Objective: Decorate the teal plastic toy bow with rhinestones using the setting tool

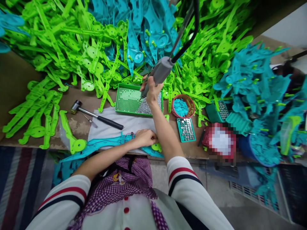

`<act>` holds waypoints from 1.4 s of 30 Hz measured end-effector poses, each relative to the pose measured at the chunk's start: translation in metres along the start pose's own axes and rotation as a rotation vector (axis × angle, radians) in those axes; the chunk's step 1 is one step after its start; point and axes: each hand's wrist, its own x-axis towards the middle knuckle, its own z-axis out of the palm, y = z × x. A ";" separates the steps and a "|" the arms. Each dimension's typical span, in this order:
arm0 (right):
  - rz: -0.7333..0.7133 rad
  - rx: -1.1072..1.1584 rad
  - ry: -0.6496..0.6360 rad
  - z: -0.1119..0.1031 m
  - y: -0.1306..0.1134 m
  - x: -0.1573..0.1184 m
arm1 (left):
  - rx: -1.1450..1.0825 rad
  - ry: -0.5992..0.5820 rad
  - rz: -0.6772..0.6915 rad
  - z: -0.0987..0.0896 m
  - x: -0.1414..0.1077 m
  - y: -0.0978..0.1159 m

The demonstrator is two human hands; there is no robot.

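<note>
My right hand (153, 91) was closed around the grey tool (161, 72) in the middle of the picture, maybe so its tip pointed down into the green tray (134, 113) of shiny bits (145, 107). My left hand (145, 139), fingers bent, lay lower down on the long blue part (96, 145), likely to steady it, but I couldn't tell if it pinched anything. The white cloth (133, 122) underneath probably stopped scratches.

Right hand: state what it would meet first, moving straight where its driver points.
The right hand, holding the grey driver, would probably first meet the green tray or the small metal pieces in it; depth is unclear.
</note>
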 end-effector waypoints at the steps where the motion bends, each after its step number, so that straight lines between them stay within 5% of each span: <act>1: -0.021 0.024 0.015 -0.001 -0.006 0.002 | -0.003 -0.002 0.009 -0.001 0.001 0.000; 6: -0.133 0.132 0.098 -0.036 -0.061 -0.011 | -0.003 0.027 0.047 -0.003 0.005 -0.004; 11: -0.037 0.073 -0.001 -0.101 -0.112 -0.103 | -0.013 0.053 0.044 0.001 0.007 -0.006; 16: 0.186 0.055 0.024 -0.127 -0.113 -0.177 | -0.004 0.095 0.035 0.004 0.005 -0.005; 28: 0.287 0.099 0.064 -0.128 -0.087 -0.187 | 0.005 0.127 0.043 0.006 0.003 -0.005; 42: 0.177 0.130 0.008 -0.125 -0.081 -0.196 | 0.023 0.143 0.046 0.007 0.000 -0.005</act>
